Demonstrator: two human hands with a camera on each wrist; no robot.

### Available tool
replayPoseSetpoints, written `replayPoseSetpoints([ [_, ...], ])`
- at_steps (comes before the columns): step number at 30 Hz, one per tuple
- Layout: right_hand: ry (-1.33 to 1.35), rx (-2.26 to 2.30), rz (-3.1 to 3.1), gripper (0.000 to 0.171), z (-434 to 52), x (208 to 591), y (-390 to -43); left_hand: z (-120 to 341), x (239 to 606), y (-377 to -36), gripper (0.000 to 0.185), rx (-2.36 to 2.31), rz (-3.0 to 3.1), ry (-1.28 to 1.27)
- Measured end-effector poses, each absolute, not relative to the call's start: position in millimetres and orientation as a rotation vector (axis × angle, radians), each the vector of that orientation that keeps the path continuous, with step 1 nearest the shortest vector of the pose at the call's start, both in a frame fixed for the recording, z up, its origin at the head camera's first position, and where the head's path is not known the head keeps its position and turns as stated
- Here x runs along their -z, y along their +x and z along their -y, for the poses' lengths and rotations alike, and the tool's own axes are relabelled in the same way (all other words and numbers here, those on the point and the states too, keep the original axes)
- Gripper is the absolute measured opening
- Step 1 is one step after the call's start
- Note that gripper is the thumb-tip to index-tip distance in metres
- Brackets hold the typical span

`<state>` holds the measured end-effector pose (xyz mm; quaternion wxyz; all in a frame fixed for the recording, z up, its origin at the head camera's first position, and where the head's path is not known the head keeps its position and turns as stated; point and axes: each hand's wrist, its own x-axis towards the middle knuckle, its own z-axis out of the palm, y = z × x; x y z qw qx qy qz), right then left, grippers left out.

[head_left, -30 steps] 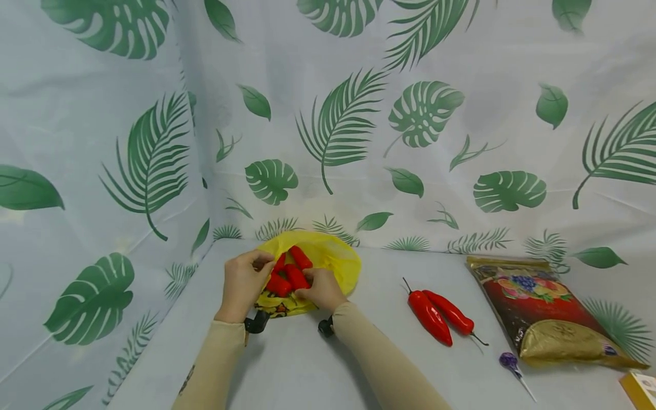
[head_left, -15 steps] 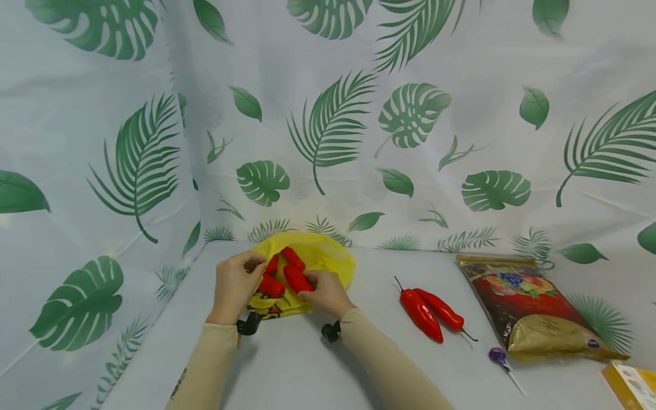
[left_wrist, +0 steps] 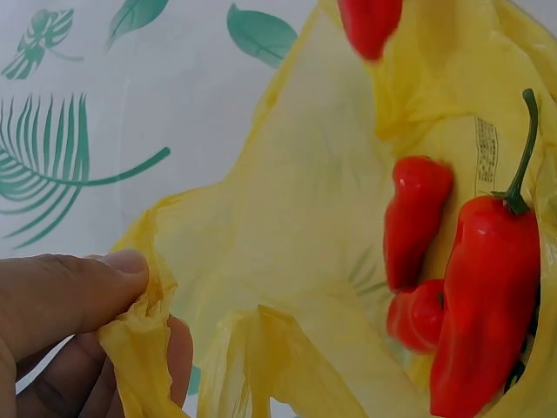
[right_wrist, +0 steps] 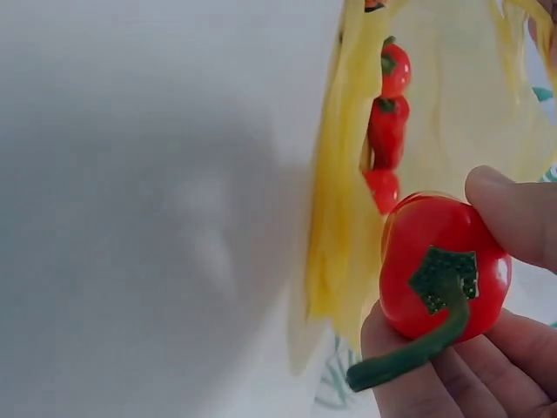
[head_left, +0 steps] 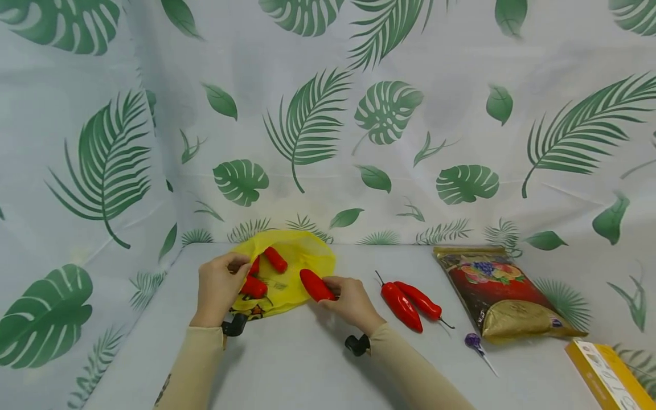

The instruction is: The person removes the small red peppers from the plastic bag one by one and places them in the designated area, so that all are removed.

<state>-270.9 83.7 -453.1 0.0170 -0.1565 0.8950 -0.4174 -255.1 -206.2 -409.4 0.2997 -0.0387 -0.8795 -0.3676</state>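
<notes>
My left hand (head_left: 217, 289) pinches the edge of a yellow plastic bag (left_wrist: 287, 226) between thumb and fingers, and the bag gapes toward me. Inside it lie red peppers; the largest visible one in the left wrist view is a pepper with a green stem (left_wrist: 489, 305), beside two shorter ones. My right hand (head_left: 355, 303) holds another red pepper (head_left: 315, 286) at the bag's right front edge. In the right wrist view, this pepper's curved green stem (right_wrist: 418, 355) points toward the camera, with the thumb on one side and fingers beneath.
On the white table to the right lie a plump red pepper (head_left: 401, 307) and a slimmer red pepper (head_left: 419, 300). Beyond them are a red and gold foil pouch (head_left: 512, 285), a purple lollipop (head_left: 472, 341) and a yellow box (head_left: 612, 378). Leaf-printed cloth (head_left: 318, 210) stands behind.
My right hand has drawn one red pepper out of the bag's middle toward the right. My left hand still grips the bag edge. The head view has turned rightward.
</notes>
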Motion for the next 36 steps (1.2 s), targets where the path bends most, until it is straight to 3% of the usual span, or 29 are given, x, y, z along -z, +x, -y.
replayPoseSetpoints([
  [20, -0.173, 1.01, -3.064, 0.059, -167, 472, -231, 205, 408, -251, 0.008, 0.951, 2.329, -0.084],
  [28, -0.056, 0.896, -3.114, 0.068, -179, 472, -223, 205, 410, -251, 0.006, 0.967, 2.327, -0.092],
  [36, -0.023, 0.874, -3.146, 0.062, -188, 468, -215, 204, 409, -253, 0.007, 0.961, 2.329, -0.097],
])
